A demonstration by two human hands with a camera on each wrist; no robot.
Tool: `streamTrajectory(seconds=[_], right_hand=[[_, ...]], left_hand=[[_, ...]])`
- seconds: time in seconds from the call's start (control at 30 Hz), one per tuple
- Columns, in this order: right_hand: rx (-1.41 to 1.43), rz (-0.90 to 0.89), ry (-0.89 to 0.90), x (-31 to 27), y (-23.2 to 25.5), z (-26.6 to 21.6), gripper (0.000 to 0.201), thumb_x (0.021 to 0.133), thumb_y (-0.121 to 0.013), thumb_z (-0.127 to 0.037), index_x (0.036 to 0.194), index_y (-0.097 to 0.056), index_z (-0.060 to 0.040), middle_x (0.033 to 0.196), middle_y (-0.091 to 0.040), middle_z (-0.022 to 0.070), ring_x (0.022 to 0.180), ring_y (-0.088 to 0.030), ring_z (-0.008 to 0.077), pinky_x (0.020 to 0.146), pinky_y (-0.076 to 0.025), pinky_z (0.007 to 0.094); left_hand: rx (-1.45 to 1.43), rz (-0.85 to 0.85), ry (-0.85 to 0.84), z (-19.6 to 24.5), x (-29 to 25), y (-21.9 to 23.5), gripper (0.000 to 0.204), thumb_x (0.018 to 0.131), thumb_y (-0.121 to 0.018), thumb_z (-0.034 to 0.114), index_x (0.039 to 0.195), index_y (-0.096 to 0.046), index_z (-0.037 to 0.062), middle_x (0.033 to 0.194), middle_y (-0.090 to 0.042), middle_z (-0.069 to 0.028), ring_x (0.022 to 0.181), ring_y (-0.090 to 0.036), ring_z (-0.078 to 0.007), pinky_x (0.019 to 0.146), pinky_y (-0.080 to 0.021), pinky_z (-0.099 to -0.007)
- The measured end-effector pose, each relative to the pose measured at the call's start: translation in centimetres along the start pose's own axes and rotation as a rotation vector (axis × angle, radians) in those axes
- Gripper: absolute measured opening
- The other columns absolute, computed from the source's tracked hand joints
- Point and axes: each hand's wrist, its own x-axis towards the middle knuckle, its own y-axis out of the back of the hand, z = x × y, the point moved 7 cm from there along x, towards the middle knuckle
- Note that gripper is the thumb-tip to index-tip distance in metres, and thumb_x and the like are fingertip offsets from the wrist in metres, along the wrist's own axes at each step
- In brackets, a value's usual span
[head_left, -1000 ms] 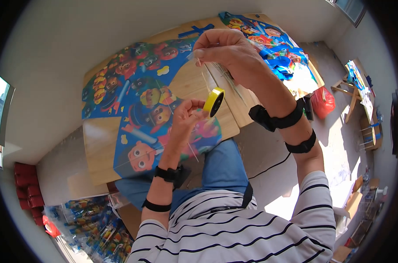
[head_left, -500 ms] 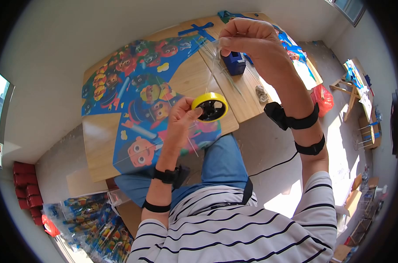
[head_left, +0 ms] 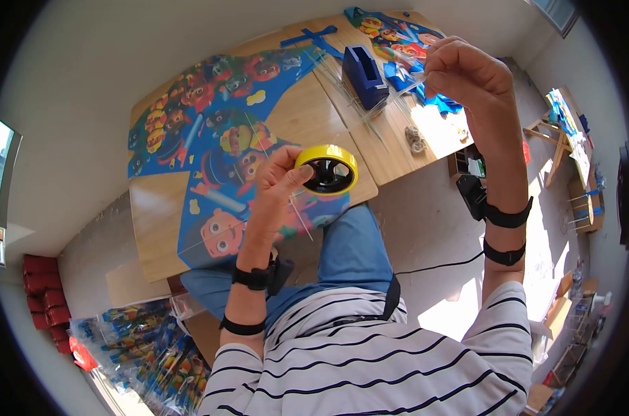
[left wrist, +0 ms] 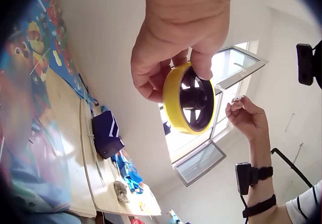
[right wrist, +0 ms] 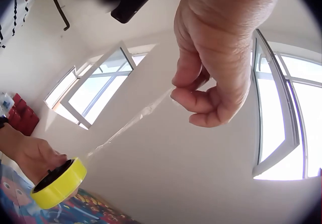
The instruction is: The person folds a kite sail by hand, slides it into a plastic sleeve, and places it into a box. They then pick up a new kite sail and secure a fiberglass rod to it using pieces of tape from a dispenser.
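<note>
My left hand (head_left: 274, 187) holds a roll of yellow-looking tape (head_left: 323, 152) by its edge, thumb against the black spoked core. Up and to the right, my right hand (head_left: 470, 75) pinches the end of a clear strip of tape (right wrist: 133, 121) between thumb and forefinger. In the right wrist view the strip runs taut and partly twisted from the roll to those fingertips. Below the hands, a blue sheet printed with cartoon characters (head_left: 221, 201) lies on the wooden table (head_left: 300, 114). A dark blue tape dispenser (head_left: 362, 78) stands between the two hands on the tabletop.
Thin clear sticks (head_left: 332, 80) lie near the dispenser. A small tangled bundle (head_left: 416, 140) sits by the table's right edge. Blue strips (head_left: 311, 38) and another printed sheet (head_left: 391, 41) are at the back. Wrapped packages (head_left: 144, 353) lie at lower left.
My right hand has moved right, away from the roll, drawing the strip out longer. The left hand has shifted slightly left, and the roll has turned its open side toward the head camera.
</note>
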Motion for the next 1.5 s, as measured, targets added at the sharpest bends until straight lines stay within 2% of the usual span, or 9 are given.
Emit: streamTrajectory(seconds=[0.23, 0.37, 0.63, 0.73, 0.93, 1.0, 1.2, 1.33, 1.5], right_hand=[[-0.074, 0.079, -0.096, -5.6, 2.3, 1.2, 0.009, 0.084, -0.063, 0.012, 0.09, -0.068, 0.0066, 0.09, -0.065, 0.0085, 0.075, -0.064, 0.0126, 0.065, -0.054, 0.0253], [-0.141, 0.124, -0.237, -9.0, 3.5, 3.1, 0.01, 0.084, -0.063, 0.011, 0.09, -0.068, 0.006, 0.089, -0.065, 0.0075, 0.069, -0.064, 0.0121, 0.064, -0.053, 0.0248], [-0.073, 0.199, -0.306, -11.9, 4.0, 4.8, 0.01, 0.084, -0.063, 0.011, 0.091, -0.068, 0.0061, 0.088, -0.066, 0.0067, 0.071, -0.065, 0.0112, 0.064, -0.051, 0.0234], [-0.03, 0.211, -0.322, -12.3, 3.7, 4.5, 0.01, 0.084, -0.063, 0.011, 0.091, -0.068, 0.0065, 0.088, -0.065, 0.0071, 0.07, -0.064, 0.0113, 0.063, -0.05, 0.0235], [0.33, 0.108, -0.307, -12.3, -0.7, 2.8, 0.01, 0.083, -0.066, 0.012, 0.091, -0.068, 0.0072, 0.09, -0.066, 0.0101, 0.069, -0.062, 0.0122, 0.062, -0.05, 0.0238], [0.459, 0.049, -0.363, -12.6, -3.4, 2.3, 0.011, 0.081, -0.068, 0.012, 0.09, -0.068, 0.0073, 0.091, -0.066, 0.0116, 0.07, -0.062, 0.0129, 0.061, -0.049, 0.0242], [0.277, -0.257, -0.148, -13.0, -10.1, 1.5, 0.007, 0.084, -0.071, 0.007, 0.09, -0.068, 0.004, 0.092, -0.067, 0.0088, 0.074, -0.061, 0.0125, 0.063, -0.048, 0.0245], [0.543, -0.297, -0.419, -14.9, -12.5, 3.5, 0.01, 0.089, -0.071, 0.001, 0.098, -0.068, 0.0026, 0.098, -0.067, 0.0071, 0.084, -0.062, 0.0135, 0.072, -0.052, 0.0283], [0.605, -0.24, -0.457, -16.5, -13.1, 4.3, 0.029, 0.09, -0.073, -0.004, 0.118, -0.068, 0.0027, 0.115, -0.065, 0.0096, 0.087, -0.062, 0.0124, 0.085, -0.052, 0.0294]], left_hand=[[0.097, -0.018, -0.073, 1.8, 0.1, -0.3, 0.02, 0.095, -0.071, 0.006, 0.113, -0.066, -0.0004, 0.103, -0.069, -0.0019, 0.095, -0.065, -0.0097, 0.086, -0.053, -0.0249], [0.128, -0.012, -0.103, 2.2, 0.1, -0.7, 0.021, 0.093, -0.072, 0.003, 0.113, -0.066, -0.0009, 0.104, -0.066, -0.0022, 0.096, -0.064, -0.0101, 0.086, -0.053, -0.0249], [0.249, -0.053, -0.193, 2.5, 0.2, -1.1, 0.026, 0.088, -0.074, -0.006, 0.112, -0.066, -0.0001, 0.112, -0.062, -0.004, 0.1, -0.06, -0.0127, 0.089, -0.05, -0.0251], [0.379, -0.001, -0.253, 3.0, 0.2, -1.4, 0.025, 0.084, -0.077, -0.006, 0.106, -0.067, 0.0018, 0.11, -0.06, -0.0043, 0.099, -0.058, -0.0129, 0.09, -0.049, -0.026], [0.884, 0.158, -0.457, 3.0, 0.0, -2.2, 0.034, 0.071, -0.083, -0.002, 0.099, -0.066, 0.0025, 0.098, -0.061, -0.0087, 0.093, -0.058, -0.0254, 0.083, -0.046, -0.0335], [0.855, 0.192, -0.435, 2.6, 0.0, -2.5, 0.033, 0.071, -0.083, -0.003, 0.098, -0.065, 0.0024, 0.097, -0.061, -0.0085, 0.091, -0.058, -0.026, 0.082, -0.046, -0.0341], [0.735, 0.241, -0.408, 1.5, -0.2, -2.0, 0.031, 0.073, -0.083, -0.004, 0.097, -0.064, 0.0017, 0.094, -0.061, -0.0075, 0.091, -0.058, -0.0239, 0.082, -0.047, -0.0328], [0.505, 0.255, -0.348, 0.9, -0.2, -1.3, 0.028, 0.079, -0.08, -0.006, 0.099, -0.063, 0.0009, 0.094, -0.061, -0.0044, 0.093, -0.058, -0.0172, 0.082, -0.049, -0.0286], [0.158, 0.329, -0.207, 0.2, -0.3, -0.3, 0.024, 0.086, -0.075, -0.007, 0.104, -0.062, -0.0001, 0.098, -0.064, -0.0031, 0.093, -0.06, -0.0105, 0.082, -0.052, -0.0239]])
